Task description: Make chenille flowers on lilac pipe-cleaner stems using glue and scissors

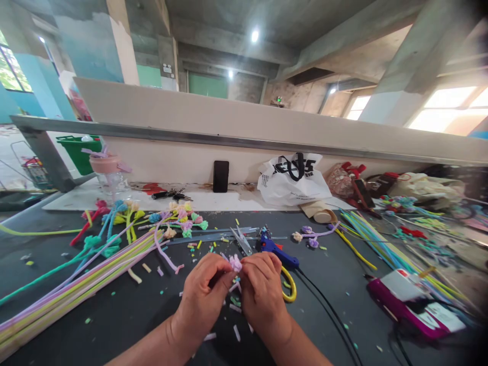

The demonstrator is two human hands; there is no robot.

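Note:
Both hands meet above the dark table at the middle of the view. Between their fingertips is a small pale purple fuzzy piece (pixel 235 263). My left hand (pixel 204 290) pinches it from the left, with thumb and forefinger together. On its right side, the closed fingers of my right hand (pixel 263 287) press against it. Just beyond them lie scissors (pixel 242 241) with open blades and a yellow handle, and a blue glue gun (pixel 280 252) whose black cord runs to the lower right. Short cut scraps are scattered under and around the hands.
Long fuzzy stems (pixel 76 284) and coloured fuzzy flowers (pixel 183 218) spread over the left. A phone (pixel 221 176) leans on the back board beside a white bag (pixel 293 180). A purple-flowered stem (pixel 314 235), more stems (pixel 369 241) and a magenta device (pixel 404 305) lie right.

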